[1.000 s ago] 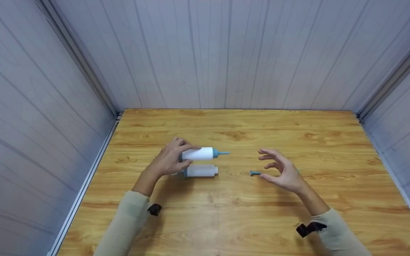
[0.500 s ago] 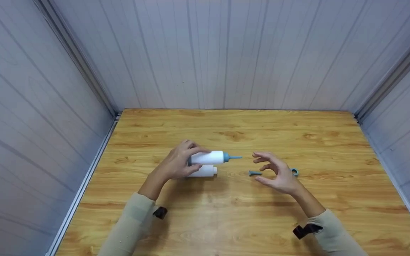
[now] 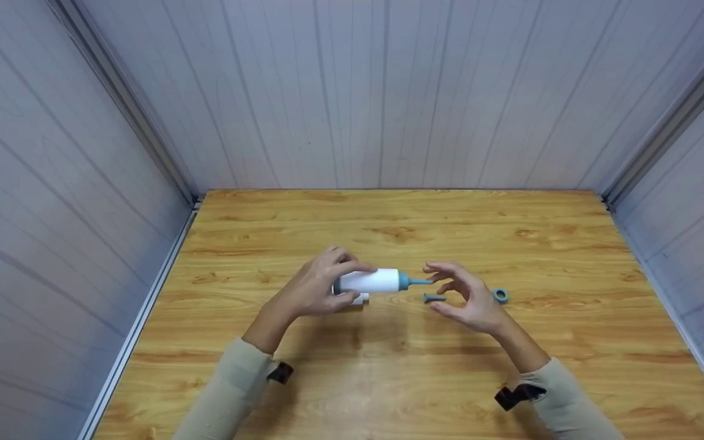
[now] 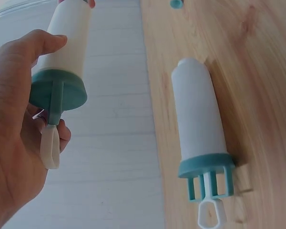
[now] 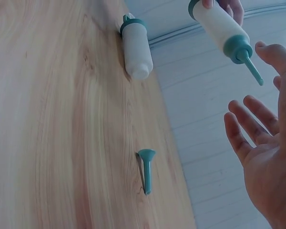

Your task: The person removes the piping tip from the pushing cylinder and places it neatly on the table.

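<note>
Above the wooden table (image 3: 388, 366), the left hand (image 3: 318, 290) grips the white cylinder (image 3: 382, 280) between thumb and curled fingers, its teal nozzle (image 3: 420, 282) pointing at the right hand (image 3: 477, 305), whose fingers stand spread and empty beside the tip. The second white cylinder (image 4: 200, 112) lies below on the tabletop, the loose teal nozzle (image 5: 147, 171) and teal ring (image 3: 500, 296) near the right hand. The step probably goes best with a steady, light grip, the attached nozzle aimed between the right thumb and fingers, clear of the loose one.
</note>
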The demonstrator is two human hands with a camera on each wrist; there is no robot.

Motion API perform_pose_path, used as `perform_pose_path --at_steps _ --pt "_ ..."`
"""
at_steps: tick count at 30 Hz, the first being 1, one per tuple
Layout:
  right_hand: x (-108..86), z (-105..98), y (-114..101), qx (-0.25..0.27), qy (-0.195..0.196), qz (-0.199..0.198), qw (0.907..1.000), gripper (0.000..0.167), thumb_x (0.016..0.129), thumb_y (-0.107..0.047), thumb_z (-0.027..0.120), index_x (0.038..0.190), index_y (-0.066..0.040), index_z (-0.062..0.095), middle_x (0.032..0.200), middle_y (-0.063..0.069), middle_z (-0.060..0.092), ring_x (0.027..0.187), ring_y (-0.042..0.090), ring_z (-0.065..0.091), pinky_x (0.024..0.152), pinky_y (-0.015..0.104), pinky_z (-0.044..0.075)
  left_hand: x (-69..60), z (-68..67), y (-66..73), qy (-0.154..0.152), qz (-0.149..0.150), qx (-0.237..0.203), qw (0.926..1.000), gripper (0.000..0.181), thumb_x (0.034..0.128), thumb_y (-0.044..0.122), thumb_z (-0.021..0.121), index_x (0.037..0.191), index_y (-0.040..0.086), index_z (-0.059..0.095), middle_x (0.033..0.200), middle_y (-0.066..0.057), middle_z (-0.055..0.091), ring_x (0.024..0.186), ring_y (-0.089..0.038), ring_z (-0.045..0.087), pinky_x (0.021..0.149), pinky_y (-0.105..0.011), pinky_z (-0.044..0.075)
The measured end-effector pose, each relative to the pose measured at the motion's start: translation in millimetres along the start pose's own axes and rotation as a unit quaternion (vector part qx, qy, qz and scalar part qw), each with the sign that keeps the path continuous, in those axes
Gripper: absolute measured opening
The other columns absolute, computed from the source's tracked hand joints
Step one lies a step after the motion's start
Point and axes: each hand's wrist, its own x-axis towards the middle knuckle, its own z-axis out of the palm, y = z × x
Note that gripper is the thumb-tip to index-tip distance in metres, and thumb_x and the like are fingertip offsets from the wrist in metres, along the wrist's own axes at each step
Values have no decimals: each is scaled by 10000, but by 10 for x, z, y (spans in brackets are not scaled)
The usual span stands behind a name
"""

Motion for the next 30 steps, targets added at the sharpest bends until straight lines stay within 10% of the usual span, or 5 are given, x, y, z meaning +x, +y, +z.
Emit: perform_pose_path --at_steps 12,30 --pt "34 42 -65 32 -30 245 9997 600 938 171 762 1506 110 580 1354 235 741 1206 101 747 939 281 643 72 -6 140 -57 331 79 9994 471 983 253 843 1447 258 759 1291 -107 731 1119 -272 667 889 -462 623" --pt "6 190 -150 568 -166 326 9977 388 998 184 644 1373 97 600 1210 -22 751 988 155 803 887 316 687 86 7 307 4 773 373 9963 473 951 240 867 1414 260 773 1256 -100 747 1118 -256 664 885 -410 605"
